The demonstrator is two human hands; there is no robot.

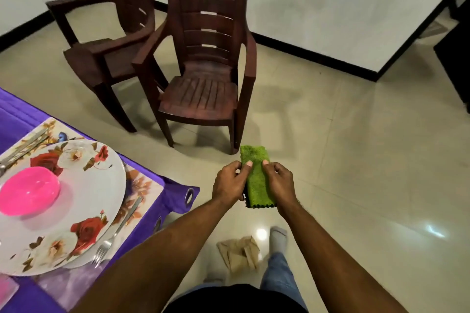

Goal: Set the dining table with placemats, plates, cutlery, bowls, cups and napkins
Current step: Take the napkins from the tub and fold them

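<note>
Folded fuzzy green cloth napkin (256, 180) pinched between both hands, off the table's 3 o'clock edge.
Left hand (230, 184) and right hand (278, 183) only pinch it lightly; it might unfold or drop.

Two chairs (203, 58); one plate (76, 211)
</note>
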